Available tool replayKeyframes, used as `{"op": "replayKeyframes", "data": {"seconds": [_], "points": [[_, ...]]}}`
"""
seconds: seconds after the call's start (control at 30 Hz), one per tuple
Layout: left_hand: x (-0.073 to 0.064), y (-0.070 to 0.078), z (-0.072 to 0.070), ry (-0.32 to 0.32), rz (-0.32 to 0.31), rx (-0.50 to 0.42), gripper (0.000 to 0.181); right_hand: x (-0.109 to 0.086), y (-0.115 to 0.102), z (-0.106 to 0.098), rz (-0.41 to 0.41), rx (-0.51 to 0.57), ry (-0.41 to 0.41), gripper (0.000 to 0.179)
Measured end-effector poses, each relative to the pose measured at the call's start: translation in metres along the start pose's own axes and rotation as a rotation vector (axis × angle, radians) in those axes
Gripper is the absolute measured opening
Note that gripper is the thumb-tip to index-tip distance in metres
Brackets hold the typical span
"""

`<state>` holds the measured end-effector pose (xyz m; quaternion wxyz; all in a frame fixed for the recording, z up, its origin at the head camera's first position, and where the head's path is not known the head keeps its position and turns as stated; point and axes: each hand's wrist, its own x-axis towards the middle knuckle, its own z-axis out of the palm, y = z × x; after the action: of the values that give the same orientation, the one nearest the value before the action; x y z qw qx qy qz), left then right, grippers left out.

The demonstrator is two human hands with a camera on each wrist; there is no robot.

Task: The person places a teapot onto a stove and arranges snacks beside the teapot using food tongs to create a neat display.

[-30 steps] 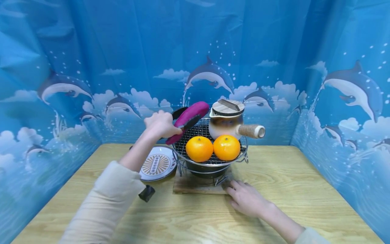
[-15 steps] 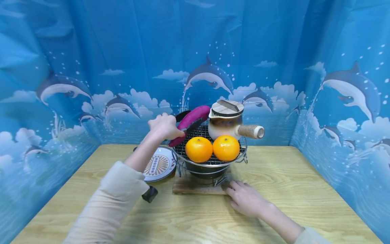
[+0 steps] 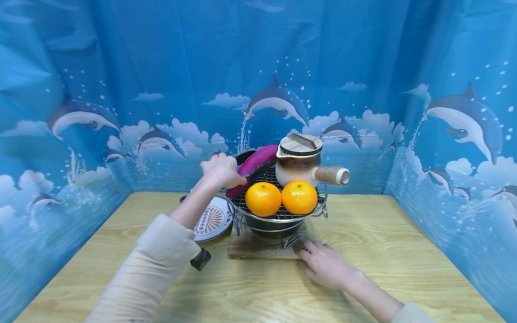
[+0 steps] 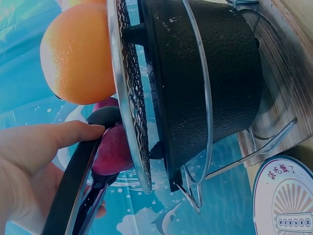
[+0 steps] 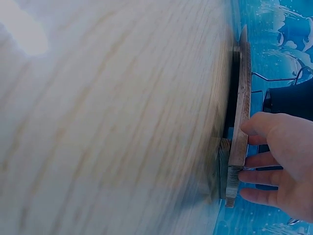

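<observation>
My left hand (image 3: pixel 221 172) grips black tongs (image 4: pixel 73 191), its thumb along one arm of them. Between the tong heads is a long purple sweet potato (image 3: pixel 260 158), slanting over the left part of a round wire grill (image 3: pixel 268 175). In the left wrist view the sweet potato lies right at the mesh, beside an orange (image 4: pixel 78 54). The grill tops a black stove (image 4: pixel 215 68) in a wire frame, standing on a wooden board (image 3: pixel 262 252). My right hand (image 3: pixel 325 264) touches the board's front right corner, fingertips along its edge in the right wrist view.
Two oranges (image 3: pixel 300 198) sit side by side at the grill's front. Behind them stands a clay side-handled teapot (image 3: pixel 291 172) with a wooden lid, its handle pointing right. A white patterned plate (image 3: pixel 220 213) lies left of the stove, partly behind my left forearm.
My left hand has come down and slightly right, lowering the tongs and sweet potato toward the mesh. The right hand stays at the board's corner.
</observation>
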<state>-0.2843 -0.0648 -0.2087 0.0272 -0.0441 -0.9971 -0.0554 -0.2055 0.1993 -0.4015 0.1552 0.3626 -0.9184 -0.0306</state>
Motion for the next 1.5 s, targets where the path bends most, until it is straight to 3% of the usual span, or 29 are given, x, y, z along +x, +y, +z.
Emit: {"op": "replayKeyframes", "data": {"seconds": [1.5], "points": [[0.0015, 0.0072, -0.0034, 0.006, 0.000, 0.018, 0.041, -0.0012, 0.0013, 0.0021, -0.019, -0.003, 0.041, 0.030]]}}
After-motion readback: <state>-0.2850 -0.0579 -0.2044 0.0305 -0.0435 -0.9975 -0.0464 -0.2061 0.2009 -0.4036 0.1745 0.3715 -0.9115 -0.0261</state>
